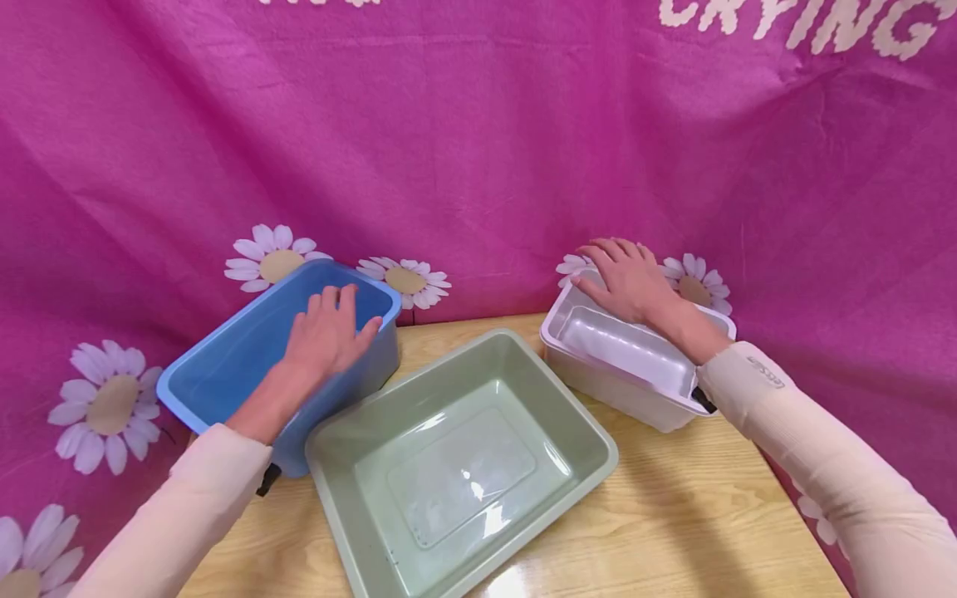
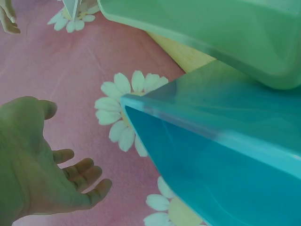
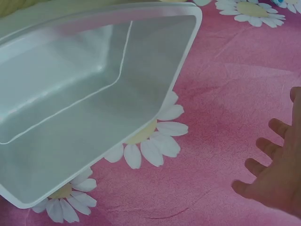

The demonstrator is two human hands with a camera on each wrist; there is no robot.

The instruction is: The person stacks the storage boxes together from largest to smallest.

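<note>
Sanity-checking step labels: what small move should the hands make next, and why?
Probably lower the left hand onto the rim of the blue bin: the hand is relaxed and holds nothing, and the left wrist view shows a gap between it and that rim.

on table [image 1: 658, 507]: mid tub [image 1: 463, 473] btwn l bin [image 1: 242, 345] & r bin [image 1: 620, 345]; cloth [image 1: 493, 166] bhd.

Blue rectangular plastic bin [image 1: 235, 340], left; pale-lilac rectangular plastic bin [image 1: 616, 386], right; sage-green rectangular plastic tub [image 1: 463, 465], bottom centre. Magenta cloth backdrop [image 1: 486, 149], white tan-centred daisies [image 1: 112, 404], white lettering [image 1: 807, 21] top. Yellowish wood-grain tabletop [image 1: 733, 498], bottom.
</note>
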